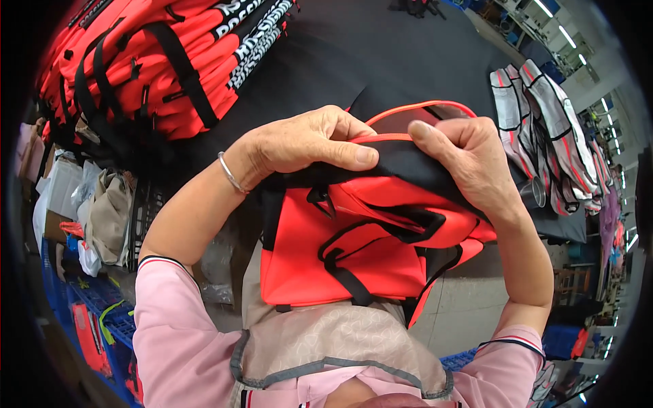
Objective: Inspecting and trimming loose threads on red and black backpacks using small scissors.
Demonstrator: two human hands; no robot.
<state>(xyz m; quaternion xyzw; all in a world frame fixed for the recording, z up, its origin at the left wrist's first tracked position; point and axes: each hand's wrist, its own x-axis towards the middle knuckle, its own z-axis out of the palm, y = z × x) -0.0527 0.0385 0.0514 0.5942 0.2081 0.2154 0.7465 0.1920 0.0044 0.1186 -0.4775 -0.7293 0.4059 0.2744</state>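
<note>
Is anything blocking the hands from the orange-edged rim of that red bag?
Nothing visible does: the left hand and right hand both hold the orange-edged rim of the red bag. The stacked red bags lie apart, toward the upper left.

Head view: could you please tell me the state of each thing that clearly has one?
Left hand: closed on the bag's upper edge
Right hand: closed on the same edge
Red-and-black bag: held by both hands
Red bags: piled up
Grey-and-white bags: laid together
Bracelet: worn on the left wrist
Apron: worn
Ceiling lights: lit
</note>
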